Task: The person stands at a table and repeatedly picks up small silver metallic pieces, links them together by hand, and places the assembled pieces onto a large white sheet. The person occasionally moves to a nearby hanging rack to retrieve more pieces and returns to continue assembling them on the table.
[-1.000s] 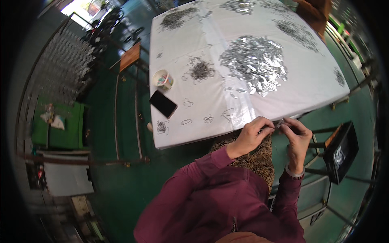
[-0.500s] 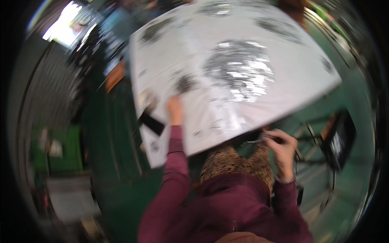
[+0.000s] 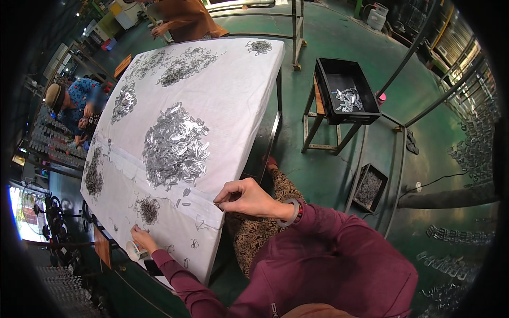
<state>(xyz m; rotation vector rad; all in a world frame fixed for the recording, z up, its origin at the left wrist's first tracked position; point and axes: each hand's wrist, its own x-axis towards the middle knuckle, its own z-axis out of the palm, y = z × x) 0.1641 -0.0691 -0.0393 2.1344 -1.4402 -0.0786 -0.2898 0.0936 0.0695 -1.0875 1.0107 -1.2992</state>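
Note:
My right hand (image 3: 245, 199) is closed in a pinch at the near edge of the white-covered table (image 3: 228, 127). A small dark piece shows at its fingertips, too little of it to name. Low over the table's left part, my left hand (image 3: 144, 239) has its fingers drawn together; what they hold, if anything, does not show. Close by it are a paper cup (image 3: 133, 251) and a small pile of thin dark wire pieces (image 3: 149, 210). A large heap of shiny flat metal pieces (image 3: 176, 147) lies mid-table, with a few loose pieces (image 3: 184, 197) nearer my right hand.
More piles of dark wire parts (image 3: 186, 65) lie along the far side. At right, a black tray (image 3: 347, 90) with shiny pieces rests on a stool (image 3: 319, 108); a dark crate (image 3: 370, 188) stands on the floor. One person (image 3: 185, 21) stands beyond the table, another (image 3: 77, 106) works at left.
The view has swung right, bringing the black tray fully in. My right hand has come from beside my lap to the table edge. My left hand stays near the wire pile and cup.

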